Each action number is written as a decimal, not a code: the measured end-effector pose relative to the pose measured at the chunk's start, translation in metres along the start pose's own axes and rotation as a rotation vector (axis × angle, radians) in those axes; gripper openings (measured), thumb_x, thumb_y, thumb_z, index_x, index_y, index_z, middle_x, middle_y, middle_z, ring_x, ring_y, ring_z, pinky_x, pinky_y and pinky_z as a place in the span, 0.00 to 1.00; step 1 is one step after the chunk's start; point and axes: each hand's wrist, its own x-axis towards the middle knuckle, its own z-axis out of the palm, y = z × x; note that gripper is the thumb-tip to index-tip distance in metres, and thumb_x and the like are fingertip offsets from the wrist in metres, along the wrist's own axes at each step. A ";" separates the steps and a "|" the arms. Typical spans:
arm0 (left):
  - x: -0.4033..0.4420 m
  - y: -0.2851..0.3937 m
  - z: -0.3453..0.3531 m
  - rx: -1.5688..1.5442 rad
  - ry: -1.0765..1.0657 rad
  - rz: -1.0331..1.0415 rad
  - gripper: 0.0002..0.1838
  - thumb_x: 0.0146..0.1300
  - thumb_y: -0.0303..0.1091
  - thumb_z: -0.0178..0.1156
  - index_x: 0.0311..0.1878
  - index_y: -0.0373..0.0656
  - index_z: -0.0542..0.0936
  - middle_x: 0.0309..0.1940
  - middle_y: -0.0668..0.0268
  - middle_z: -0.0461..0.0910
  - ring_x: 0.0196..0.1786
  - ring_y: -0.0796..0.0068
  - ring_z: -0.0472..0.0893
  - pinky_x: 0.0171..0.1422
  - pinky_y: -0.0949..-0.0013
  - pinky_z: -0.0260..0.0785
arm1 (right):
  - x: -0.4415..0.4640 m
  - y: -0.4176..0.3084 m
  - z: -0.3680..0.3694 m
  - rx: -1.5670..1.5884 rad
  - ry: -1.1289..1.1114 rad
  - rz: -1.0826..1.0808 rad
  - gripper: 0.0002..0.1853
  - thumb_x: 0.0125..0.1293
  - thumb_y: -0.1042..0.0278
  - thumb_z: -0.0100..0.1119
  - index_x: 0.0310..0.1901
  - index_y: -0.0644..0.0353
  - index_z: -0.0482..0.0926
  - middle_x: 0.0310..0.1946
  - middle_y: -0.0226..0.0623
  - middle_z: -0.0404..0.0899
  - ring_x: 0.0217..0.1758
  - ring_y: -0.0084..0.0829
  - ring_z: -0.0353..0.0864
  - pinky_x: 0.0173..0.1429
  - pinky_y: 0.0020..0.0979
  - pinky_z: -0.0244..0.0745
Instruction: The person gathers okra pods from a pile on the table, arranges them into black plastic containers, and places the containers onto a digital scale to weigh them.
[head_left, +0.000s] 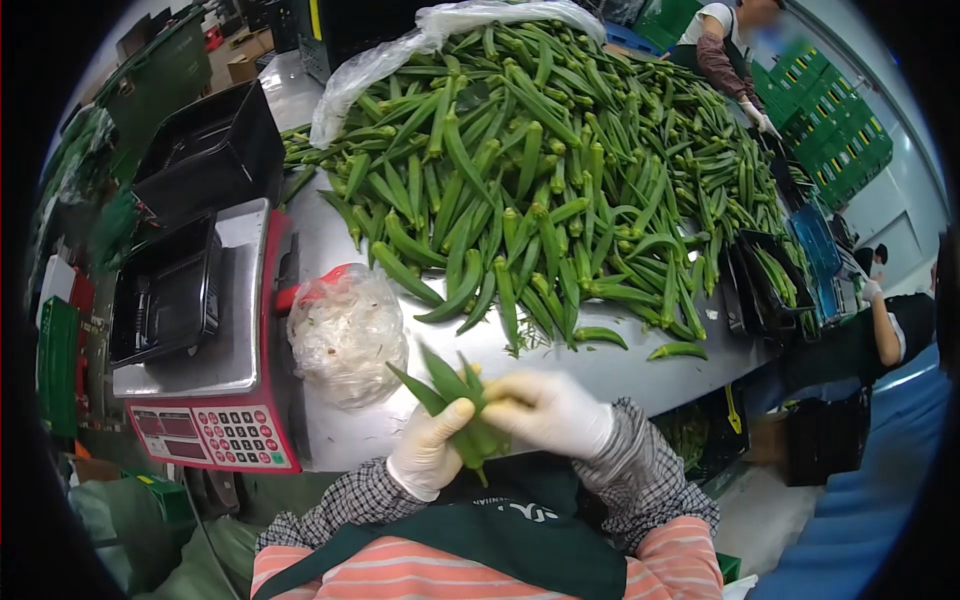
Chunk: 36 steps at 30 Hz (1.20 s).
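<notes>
In a white glove, my left hand (430, 450) grips several okra pods (462, 405) in a bunch, the thumb pressed across them. My gloved right hand (548, 408) is at the right side of the bunch, its bent fingers touching the pods; part of those fingers is blurred. Beyond both hands, a large heap of okra (540, 180) covers most of the steel table (440, 350). A knotted clear plastic bag (345, 335) with pale contents lies left of my hands. Two loose pods (600, 337) rest near the table's front edge.
To the left, a red-framed scale (210, 400) carries a black tray (168, 295). More black trays (215, 150) are stacked behind it. A tray with okra (775, 275) stands at the right. Co-workers (712, 50) work along the far right side, near green crates (835, 125).
</notes>
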 end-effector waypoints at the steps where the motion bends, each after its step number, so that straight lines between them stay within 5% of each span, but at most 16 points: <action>1: 0.001 0.002 -0.005 -0.010 -0.013 -0.039 0.26 0.61 0.32 0.60 0.60 0.37 0.63 0.46 0.57 0.76 0.49 0.63 0.77 0.58 0.56 0.70 | 0.003 -0.010 0.004 -0.136 -0.058 -0.053 0.09 0.58 0.69 0.63 0.38 0.62 0.79 0.29 0.36 0.79 0.31 0.30 0.80 0.37 0.26 0.74; 2: 0.001 0.004 -0.011 -0.020 -0.030 -0.079 0.27 0.60 0.32 0.60 0.60 0.37 0.63 0.45 0.57 0.76 0.49 0.63 0.77 0.57 0.56 0.70 | 0.010 -0.007 0.006 -0.172 0.075 -0.270 0.08 0.56 0.71 0.64 0.38 0.60 0.80 0.30 0.40 0.78 0.30 0.34 0.79 0.35 0.27 0.74; 7: -0.003 0.010 -0.016 -0.111 -0.070 -0.124 0.26 0.60 0.34 0.60 0.59 0.37 0.66 0.44 0.57 0.77 0.50 0.61 0.76 0.58 0.55 0.69 | 0.087 0.020 -0.028 -0.770 0.489 -0.357 0.06 0.54 0.73 0.59 0.34 0.56 0.80 0.30 0.36 0.76 0.38 0.36 0.76 0.43 0.34 0.71; 12: -0.012 0.022 -0.022 -0.086 -0.076 -0.068 0.28 0.59 0.34 0.60 0.61 0.36 0.65 0.45 0.57 0.76 0.50 0.61 0.76 0.59 0.55 0.67 | 0.145 0.036 -0.040 -1.296 -0.029 0.016 0.13 0.57 0.70 0.52 0.44 0.52 0.79 0.38 0.36 0.77 0.45 0.34 0.76 0.49 0.35 0.67; 15: -0.019 0.032 -0.023 -0.076 -0.050 -0.024 0.28 0.59 0.34 0.60 0.61 0.36 0.64 0.45 0.57 0.76 0.50 0.61 0.76 0.59 0.55 0.67 | 0.151 0.027 -0.040 -1.370 -0.156 0.094 0.12 0.59 0.70 0.52 0.44 0.51 0.79 0.38 0.36 0.77 0.46 0.34 0.77 0.49 0.35 0.67; 24: -0.016 0.025 -0.030 -0.089 -0.073 -0.072 0.27 0.59 0.34 0.60 0.60 0.36 0.65 0.45 0.56 0.76 0.49 0.60 0.76 0.59 0.54 0.67 | 0.161 0.032 -0.047 -1.427 -0.230 -0.063 0.09 0.58 0.69 0.53 0.40 0.52 0.80 0.39 0.35 0.76 0.45 0.32 0.78 0.47 0.33 0.68; 28: -0.023 0.023 -0.030 -0.115 -0.092 -0.062 0.27 0.60 0.34 0.60 0.60 0.36 0.66 0.45 0.56 0.76 0.49 0.59 0.76 0.58 0.54 0.68 | 0.151 0.043 -0.056 -1.194 -0.013 -0.299 0.07 0.58 0.71 0.56 0.38 0.54 0.80 0.35 0.34 0.75 0.42 0.30 0.77 0.46 0.31 0.70; 31: -0.026 0.023 -0.034 -0.101 -0.052 -0.059 0.26 0.59 0.34 0.60 0.60 0.36 0.66 0.45 0.56 0.77 0.48 0.59 0.76 0.58 0.54 0.68 | 0.137 0.032 -0.052 -0.217 0.457 -0.245 0.06 0.58 0.73 0.59 0.38 0.56 0.80 0.33 0.31 0.76 0.38 0.25 0.76 0.43 0.26 0.71; 32: -0.026 0.021 -0.034 -0.100 -0.051 -0.063 0.26 0.59 0.34 0.60 0.60 0.36 0.66 0.45 0.56 0.77 0.49 0.59 0.76 0.58 0.54 0.68 | 0.134 0.024 -0.055 0.212 0.497 -0.056 0.05 0.59 0.73 0.61 0.38 0.58 0.80 0.32 0.29 0.78 0.33 0.20 0.75 0.40 0.21 0.72; 36: -0.026 0.016 -0.027 -0.073 -0.071 -0.100 0.26 0.59 0.34 0.60 0.60 0.36 0.66 0.44 0.56 0.77 0.49 0.59 0.76 0.58 0.54 0.68 | 0.109 0.010 -0.067 0.646 0.458 0.051 0.09 0.63 0.66 0.60 0.39 0.62 0.79 0.30 0.31 0.80 0.28 0.22 0.78 0.35 0.22 0.74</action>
